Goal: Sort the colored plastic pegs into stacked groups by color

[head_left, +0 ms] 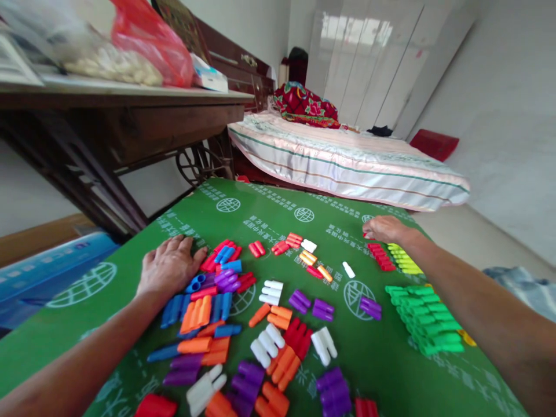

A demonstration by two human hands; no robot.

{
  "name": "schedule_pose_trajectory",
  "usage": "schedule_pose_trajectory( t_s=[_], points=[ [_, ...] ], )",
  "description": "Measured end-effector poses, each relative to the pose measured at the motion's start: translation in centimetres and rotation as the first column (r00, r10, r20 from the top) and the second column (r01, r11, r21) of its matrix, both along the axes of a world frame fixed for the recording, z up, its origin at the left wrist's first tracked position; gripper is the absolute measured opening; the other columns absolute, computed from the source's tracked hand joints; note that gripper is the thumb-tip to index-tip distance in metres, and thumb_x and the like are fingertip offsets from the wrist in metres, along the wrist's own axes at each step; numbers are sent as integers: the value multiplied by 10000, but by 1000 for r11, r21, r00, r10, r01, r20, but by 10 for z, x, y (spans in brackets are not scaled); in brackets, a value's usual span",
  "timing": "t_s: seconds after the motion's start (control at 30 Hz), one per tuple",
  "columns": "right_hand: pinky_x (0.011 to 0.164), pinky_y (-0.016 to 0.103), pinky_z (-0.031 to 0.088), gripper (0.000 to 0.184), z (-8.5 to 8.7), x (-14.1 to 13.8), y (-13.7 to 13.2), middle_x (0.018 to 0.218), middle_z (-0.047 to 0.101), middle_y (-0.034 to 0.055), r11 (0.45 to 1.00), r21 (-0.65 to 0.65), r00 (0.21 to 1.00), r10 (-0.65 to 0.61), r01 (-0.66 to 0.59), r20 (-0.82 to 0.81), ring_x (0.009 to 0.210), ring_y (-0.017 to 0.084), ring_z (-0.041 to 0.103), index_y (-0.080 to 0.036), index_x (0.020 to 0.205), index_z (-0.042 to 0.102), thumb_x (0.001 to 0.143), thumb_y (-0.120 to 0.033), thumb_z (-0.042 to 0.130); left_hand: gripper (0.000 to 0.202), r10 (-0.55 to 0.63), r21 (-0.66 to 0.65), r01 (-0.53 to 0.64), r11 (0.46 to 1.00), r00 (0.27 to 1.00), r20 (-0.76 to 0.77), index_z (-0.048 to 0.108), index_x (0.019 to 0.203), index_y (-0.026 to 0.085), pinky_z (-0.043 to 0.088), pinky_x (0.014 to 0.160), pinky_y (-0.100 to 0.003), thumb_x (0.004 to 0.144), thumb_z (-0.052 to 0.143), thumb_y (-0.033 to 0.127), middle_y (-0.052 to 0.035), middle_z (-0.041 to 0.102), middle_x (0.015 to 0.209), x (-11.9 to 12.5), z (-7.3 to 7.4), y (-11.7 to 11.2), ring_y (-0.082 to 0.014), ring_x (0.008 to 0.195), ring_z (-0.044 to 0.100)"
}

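Two red pieces (155, 406) nearest, six white pieces (271, 293), left hand (169, 266), right hand (384, 229).

Pieces (271, 292) lie scattered over the middle and near part of the surface (256, 217), crowded most thickly toward the left, just beside the left hand (170, 266). On the right, two rows (382, 256) sit side by side near the right hand (384, 229), with a stack (425, 318) before them. Behind the surface stands a bed (347, 156); to its left, a higher surface (234, 99) carries a bag (150, 40) and a box (211, 76)
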State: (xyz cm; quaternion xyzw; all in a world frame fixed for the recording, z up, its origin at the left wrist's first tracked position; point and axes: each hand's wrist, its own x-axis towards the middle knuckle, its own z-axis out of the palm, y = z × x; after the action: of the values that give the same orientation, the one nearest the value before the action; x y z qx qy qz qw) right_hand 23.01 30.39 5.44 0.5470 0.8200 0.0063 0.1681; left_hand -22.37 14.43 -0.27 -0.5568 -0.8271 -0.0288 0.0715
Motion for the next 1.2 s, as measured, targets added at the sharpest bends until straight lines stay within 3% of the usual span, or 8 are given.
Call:
schedule_pose_trajectory(
  t_s=[0.27, 0.47, 0.63, 1.2],
  points=[
    [650, 230, 366, 146, -14, 13, 13, 903, 699, 31, 995, -94, 999, 28, -26, 18, 870, 173, 614, -246, 844, 723, 780, -209, 598, 638, -2, 1, 2, 1000, 1000, -8, 471, 1265, 135, 316, 1029, -486, 861, 189, 541, -142, 456, 1392, -1, -1, 1, -317, 1296, 367],
    [528, 220, 338, 266, -13, 14, 11, 676, 656, 27, 989, -144, 999, -42, 39, -16, 600, 123, 566, -188, 758, 699, 867, -282, 475, 644, -5, -3, 5, 1000, 1000, -6, 467, 1265, 134, 314, 1030, -494, 858, 194, 552, -143, 448, 1399, -2, -2, 2, -322, 1297, 365],
    [511, 226, 367, 343, -17, 15, 11, 591, 619, 22, 978, -160, 990, -138, 132, -27, 478, 111, 526, -177, 726, 666, 884, -402, 460, 646, 2, -5, -2, 1000, 1000, -7, 470, 1265, 131, 318, 1028, -491, 860, 185, 545, -143, 455, 1391, -1, -1, 2, -318, 1294, 369],
    [481, 233, 412, 229, -22, 18, 17, 581, 619, 36, 960, -229, 981, -182, 162, -67, 500, 144, 569, -159, 751, 685, 794, -351, 569, 666, 10, -17, -10, 1000, 1000, 7, 446, 1301, 128, 306, 1040, -502, 858, 191, 554, -154, 419, 1421, -1, -2, 1, -325, 1313, 347]
  ],
)
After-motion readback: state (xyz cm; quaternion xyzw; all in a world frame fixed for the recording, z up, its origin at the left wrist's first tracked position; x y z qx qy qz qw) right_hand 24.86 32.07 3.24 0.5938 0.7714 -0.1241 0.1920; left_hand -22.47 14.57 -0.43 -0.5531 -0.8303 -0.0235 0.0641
